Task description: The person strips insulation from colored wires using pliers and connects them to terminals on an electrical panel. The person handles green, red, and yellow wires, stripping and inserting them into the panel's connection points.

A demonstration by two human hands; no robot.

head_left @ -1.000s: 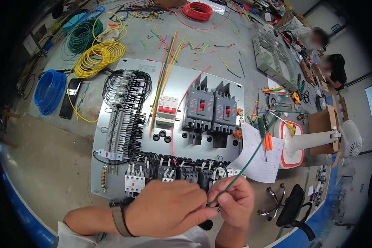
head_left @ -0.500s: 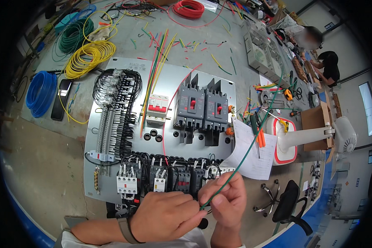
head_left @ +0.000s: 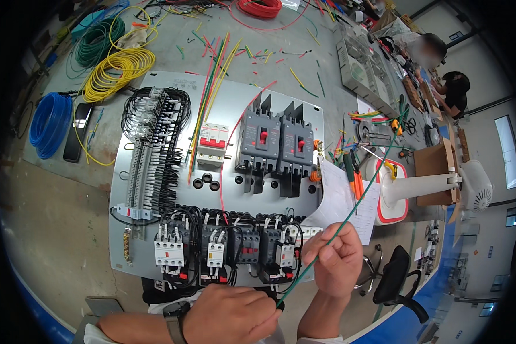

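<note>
Near the bottom of the head view, my left hand [head_left: 232, 314] is closed on the lower end of a green wire [head_left: 356, 206]. My right hand [head_left: 339, 258] pinches the same wire farther up, and its long free part slants to the upper right. Both hands are at the near edge of a metal mounting plate [head_left: 241, 198]. A row of contactors [head_left: 169, 254] with black wiring lies just beyond them. Farther up the plate sit a small white breaker [head_left: 212, 144] with a red lever and two grey breakers [head_left: 261, 140]. A red wire [head_left: 222, 198] runs down between them.
Coils of yellow wire [head_left: 117, 74], blue wire [head_left: 50, 126] and green wire [head_left: 100, 46] lie left, by a phone [head_left: 78, 133]. Paper [head_left: 338, 195], orange-handled tools [head_left: 356, 183] and a white fan [head_left: 418, 186] are right. A co-worker [head_left: 456, 92] is beyond.
My hands have moved apart along the green wire: the right one up and rightward, the left one downward. The contactors they partly covered show more fully. The view has shifted slightly.
</note>
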